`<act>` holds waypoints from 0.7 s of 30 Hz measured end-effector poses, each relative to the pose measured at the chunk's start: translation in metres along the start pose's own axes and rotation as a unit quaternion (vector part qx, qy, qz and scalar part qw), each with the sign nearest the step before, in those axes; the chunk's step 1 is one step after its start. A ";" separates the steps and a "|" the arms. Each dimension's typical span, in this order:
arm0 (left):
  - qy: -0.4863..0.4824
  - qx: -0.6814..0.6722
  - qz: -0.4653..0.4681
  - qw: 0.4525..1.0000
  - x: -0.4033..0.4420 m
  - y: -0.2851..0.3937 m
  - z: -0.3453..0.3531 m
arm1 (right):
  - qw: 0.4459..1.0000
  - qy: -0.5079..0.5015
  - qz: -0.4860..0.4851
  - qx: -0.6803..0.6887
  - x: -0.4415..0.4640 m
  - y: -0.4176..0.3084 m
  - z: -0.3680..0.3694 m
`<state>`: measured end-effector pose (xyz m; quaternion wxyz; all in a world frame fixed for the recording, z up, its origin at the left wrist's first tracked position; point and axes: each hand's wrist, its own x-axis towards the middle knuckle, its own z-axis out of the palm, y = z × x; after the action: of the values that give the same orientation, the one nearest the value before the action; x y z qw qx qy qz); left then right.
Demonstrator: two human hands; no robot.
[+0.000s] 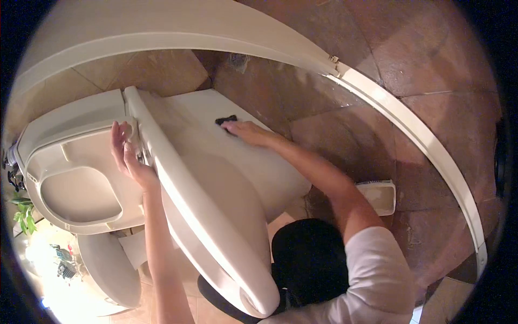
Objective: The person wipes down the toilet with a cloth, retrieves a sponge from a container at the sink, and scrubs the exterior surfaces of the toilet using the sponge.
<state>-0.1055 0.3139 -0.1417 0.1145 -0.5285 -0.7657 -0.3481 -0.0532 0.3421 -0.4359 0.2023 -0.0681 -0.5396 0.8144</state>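
Observation:
A white toilet fills the middle of the head view, its bowl rim [205,216] running diagonally and its smooth base [237,156] facing me. My right hand [245,132] presses a small black cloth or sponge [225,120] against the side of the base. Which of the two it is, I cannot tell. The raised seat and lid [81,195] stand at the left. Beside them, near the hinge end of the rim, my left hand [132,159] is up with fingers stretched out. It appears to rest against the toilet there, holding nothing visible.
A white rectangular tub [377,197] sits on the brown tiled floor [431,54] behind my right arm. A curved white shower edge [426,132] arcs across the top and right. Green leaves [24,216] and a white basin-like shape [108,267] are at lower left.

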 end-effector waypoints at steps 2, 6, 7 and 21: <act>0.004 0.001 -0.001 1.000 0.002 -0.001 0.002 | 0.999 0.032 0.003 -0.020 0.026 0.025 -0.011; 0.013 -0.017 -0.020 1.000 0.002 -0.001 0.002 | 0.971 0.058 0.156 -0.172 -0.004 0.028 -0.027; 0.010 -0.018 -0.014 1.000 0.003 -0.001 0.002 | 0.966 0.019 0.182 -0.181 -0.024 0.010 -0.034; 0.023 -0.065 -0.023 0.997 -0.001 -0.001 0.001 | 0.999 -0.032 -0.018 -0.031 -0.021 -0.052 0.024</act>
<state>-0.1061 0.3134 -0.1439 0.0893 -0.5095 -0.7504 -0.4116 -0.0288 0.3310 -0.3816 0.1977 -0.0384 -0.5717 0.7954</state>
